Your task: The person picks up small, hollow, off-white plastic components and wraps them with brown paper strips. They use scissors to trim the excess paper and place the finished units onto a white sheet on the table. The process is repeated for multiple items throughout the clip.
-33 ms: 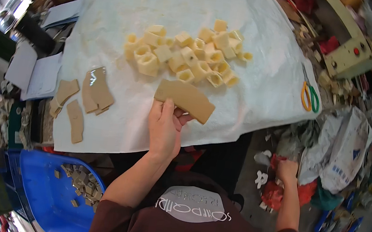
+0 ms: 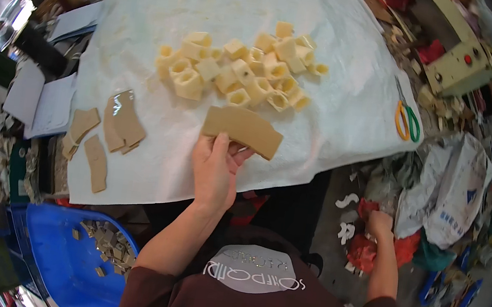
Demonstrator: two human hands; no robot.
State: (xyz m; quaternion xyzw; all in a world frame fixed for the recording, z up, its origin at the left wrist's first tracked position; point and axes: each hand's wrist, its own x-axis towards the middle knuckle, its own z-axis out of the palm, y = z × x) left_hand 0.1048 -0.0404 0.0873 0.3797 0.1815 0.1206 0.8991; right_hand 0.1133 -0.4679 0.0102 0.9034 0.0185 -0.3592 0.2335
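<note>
A curved flat tan piece (image 2: 243, 129) is held over the table's near edge by my left hand (image 2: 214, 171), thumb on its face and fingers beneath. My right hand (image 2: 380, 224) is down at the right, below table height, closed on a red plastic bag (image 2: 363, 254); its fingertips are mostly hidden. Small white curved pieces (image 2: 345, 232) lie beside the bag. More curved tan pieces (image 2: 121, 121) rest on the white-covered table (image 2: 151, 169) at the left, some overlapping. Beyond the held piece sits a cluster of pale yellow hollow blocks (image 2: 241, 73).
A blue tub (image 2: 50, 246) with small tan blocks (image 2: 113, 243) stands at lower left. Scissors (image 2: 408, 119) with orange and green handles lie at the table's right edge. Papers (image 2: 53, 104) are at the left. A silvery sack (image 2: 443, 189) and a cream machine (image 2: 459, 67) are at the right.
A white piece near the red bag, blurred before, now shows as a clear S-shaped curve. The view has shifted slightly; both hands keep their grips.
</note>
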